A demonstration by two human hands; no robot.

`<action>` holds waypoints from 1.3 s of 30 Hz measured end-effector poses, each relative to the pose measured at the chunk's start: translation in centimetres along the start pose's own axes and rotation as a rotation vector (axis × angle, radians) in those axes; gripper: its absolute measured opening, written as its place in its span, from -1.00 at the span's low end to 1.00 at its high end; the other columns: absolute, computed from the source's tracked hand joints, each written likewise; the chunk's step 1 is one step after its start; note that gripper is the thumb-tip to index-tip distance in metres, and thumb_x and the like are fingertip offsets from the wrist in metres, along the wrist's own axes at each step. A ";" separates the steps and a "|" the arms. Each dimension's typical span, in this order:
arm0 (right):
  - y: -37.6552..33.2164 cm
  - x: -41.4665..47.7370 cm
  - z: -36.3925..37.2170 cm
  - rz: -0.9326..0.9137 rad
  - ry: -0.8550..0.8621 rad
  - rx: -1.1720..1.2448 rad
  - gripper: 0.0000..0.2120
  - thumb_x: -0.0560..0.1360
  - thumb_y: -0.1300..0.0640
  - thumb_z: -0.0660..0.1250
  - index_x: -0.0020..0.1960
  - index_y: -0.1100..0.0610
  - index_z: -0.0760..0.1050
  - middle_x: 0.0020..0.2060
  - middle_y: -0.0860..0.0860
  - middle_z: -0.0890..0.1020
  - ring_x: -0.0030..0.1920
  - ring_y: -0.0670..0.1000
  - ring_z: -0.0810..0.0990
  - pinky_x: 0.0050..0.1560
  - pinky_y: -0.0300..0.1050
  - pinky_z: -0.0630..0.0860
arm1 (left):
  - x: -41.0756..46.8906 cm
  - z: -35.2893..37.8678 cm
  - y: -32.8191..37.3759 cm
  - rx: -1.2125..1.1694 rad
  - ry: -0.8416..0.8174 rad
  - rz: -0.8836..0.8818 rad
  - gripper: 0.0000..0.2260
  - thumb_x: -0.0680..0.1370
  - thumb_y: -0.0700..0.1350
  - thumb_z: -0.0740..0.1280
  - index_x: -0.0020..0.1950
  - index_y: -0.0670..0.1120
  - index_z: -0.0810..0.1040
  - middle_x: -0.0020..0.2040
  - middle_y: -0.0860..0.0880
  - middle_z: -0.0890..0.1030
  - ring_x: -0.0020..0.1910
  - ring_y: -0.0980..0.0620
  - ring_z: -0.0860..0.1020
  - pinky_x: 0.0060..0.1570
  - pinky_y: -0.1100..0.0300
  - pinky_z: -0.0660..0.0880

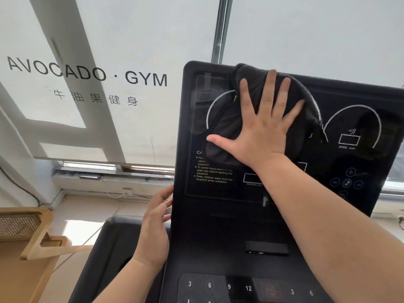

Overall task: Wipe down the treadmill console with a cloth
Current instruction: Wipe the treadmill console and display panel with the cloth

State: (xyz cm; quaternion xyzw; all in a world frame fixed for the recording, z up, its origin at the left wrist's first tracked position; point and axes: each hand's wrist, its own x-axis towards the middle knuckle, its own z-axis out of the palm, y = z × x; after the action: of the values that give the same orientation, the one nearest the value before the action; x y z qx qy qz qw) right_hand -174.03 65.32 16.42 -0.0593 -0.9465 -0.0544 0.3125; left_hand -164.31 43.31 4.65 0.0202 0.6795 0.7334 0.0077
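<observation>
The black treadmill console [218, 215] fills the right half of the head view, its glossy screen showing white arcs, a speed box and caution text. A dark grey cloth [227, 127] lies bunched on the upper left of the screen. My right hand [260, 130] presses flat on the cloth with fingers spread wide. My left hand [155, 224] rests against the console's left edge, fingers straight and pointing up, holding nothing.
A white window blind [87, 84] printed "AVOCADO · GYM" hangs behind the console. A wooden rack [37, 235] with a woven panel stands at lower left. Number keys [218, 286] run along the console's bottom. A black slot piece [266, 248] sits on the lower console.
</observation>
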 end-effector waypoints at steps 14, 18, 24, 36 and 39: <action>0.6 1.5 -0.6 -0.261 0.179 -0.022 -0.06 0.45 -0.61 0.08 0.67 -0.12 0.08 0.67 0.02 0.09 0.63 0.29 0.06 0.53 0.42 -0.06 | 0.1 0.7 0.5 -0.057 0.065 -0.019 -0.53 0.38 0.20 0.10 0.18 0.19 0.61 0.19 0.21 0.65 0.18 0.20 0.57 0.13 -0.01 0.44; 0.7 2.0 -0.8 -0.135 0.085 -0.050 0.04 0.34 -0.69 0.01 0.67 -0.19 -0.06 0.68 0.09 -0.08 0.57 0.52 -0.15 0.37 0.71 -0.22 | 0.1 0.9 0.6 -0.074 0.076 -0.001 -0.52 0.38 0.20 0.09 0.18 0.15 0.61 0.18 0.17 0.66 0.16 0.16 0.59 0.12 -0.03 0.45; -5.6 1.7 0.3 -0.285 0.112 0.030 -0.20 0.58 -0.36 0.07 0.69 -0.05 -0.07 0.66 0.23 -0.10 0.61 0.42 -0.19 0.52 0.49 -0.26 | 0.0 0.7 0.6 -0.040 0.048 -0.005 -0.61 0.48 0.12 0.07 0.17 0.23 0.60 0.19 0.24 0.63 0.20 0.24 0.56 0.13 0.04 0.43; 3.8 2.3 -0.7 -0.142 0.132 0.022 -0.39 0.59 -0.27 0.19 0.37 0.21 0.49 0.61 0.38 -0.02 0.55 0.57 -0.12 0.53 0.41 -0.28 | 0.4 0.8 0.3 -0.025 0.066 -0.029 -0.68 0.58 0.02 0.12 0.23 0.23 0.58 0.21 0.18 0.65 0.21 0.19 0.57 0.24 -0.08 0.45; 4.2 3.1 -0.6 -0.253 0.233 0.104 -0.59 0.61 0.02 0.23 0.34 0.24 0.52 0.60 0.36 0.12 0.57 0.51 -0.02 0.58 0.34 -0.21 | 0.5 0.9 0.4 -0.017 0.071 -0.024 -0.63 0.66 -0.17 0.08 0.24 0.16 0.58 0.17 0.20 0.65 0.17 0.21 0.58 0.20 -0.06 0.46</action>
State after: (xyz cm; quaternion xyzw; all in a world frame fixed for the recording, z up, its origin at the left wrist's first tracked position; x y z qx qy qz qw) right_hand -175.54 69.61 19.06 0.0834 -0.9054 -0.0508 0.4132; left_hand -164.73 44.16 5.10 -0.0139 0.6731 0.7394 -0.0077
